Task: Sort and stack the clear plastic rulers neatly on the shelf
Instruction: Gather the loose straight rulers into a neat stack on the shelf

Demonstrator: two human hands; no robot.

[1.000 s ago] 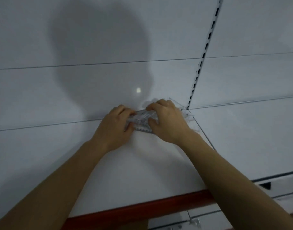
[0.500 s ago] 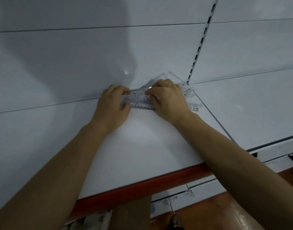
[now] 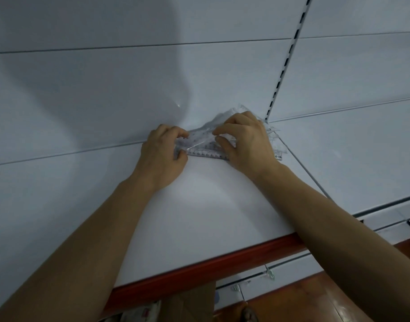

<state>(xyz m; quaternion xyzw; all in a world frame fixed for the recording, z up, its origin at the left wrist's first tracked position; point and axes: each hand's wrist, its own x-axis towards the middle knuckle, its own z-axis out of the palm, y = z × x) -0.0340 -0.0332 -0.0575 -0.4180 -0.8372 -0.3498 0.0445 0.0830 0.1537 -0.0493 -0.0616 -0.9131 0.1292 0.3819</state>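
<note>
1. Head view, single frame: clear plastic rulers (image 3: 206, 145) lay in a loose pile on the white shelf (image 3: 199, 217), pushed up against the back panel (image 3: 153, 89), near the slotted upright (image 3: 283, 73).
2. Left hand (image 3: 162, 156) was at the pile's left end, its fingers (image 3: 176, 133) curled round the ruler ends and pinching them.
3. Right hand (image 3: 248, 142) covered the pile's right part, fingers bent over the top, thumb pressing the near edge; it gripped the rulers too.
4. Key relation: the straight ruler's long axis ran left to right, roughly parallel to the back panel, spanning between the two hands. Both hands were in contact, so neither was nearer.
5. Triangular pieces (image 3: 272, 132) stuck out past the right hand, askew from that axis.
6. Judgement: squaring the stack likely calls for drawing the stray triangles in from the right. Count of rulers could not be told.
</note>
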